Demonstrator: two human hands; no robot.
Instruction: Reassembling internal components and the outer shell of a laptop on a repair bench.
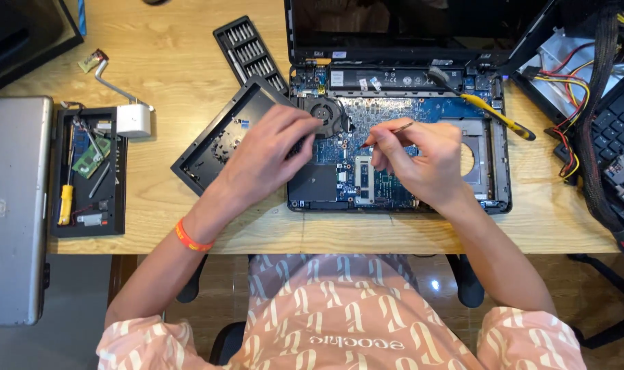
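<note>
The right hand (421, 161) pinches a thin tool (387, 133) over the open laptop (490, 123); its tip points left toward the left hand (267, 161), whose loose fingers rest by the round fan (326, 109).

We take the wooden desk (189, 62) as our landmark. At its left edge we see a closed silver laptop (14, 205), and just beside it a black tray (117, 205) of small parts, with a yellow-handled tool (65, 204) and a green circuit board (91, 159) inside. A white adapter (133, 120) sits at the tray's far corner. A black bit set (252, 51) lies toward the desk's far middle. At its right edge we see a cluster of coloured cables (578, 103).
</note>
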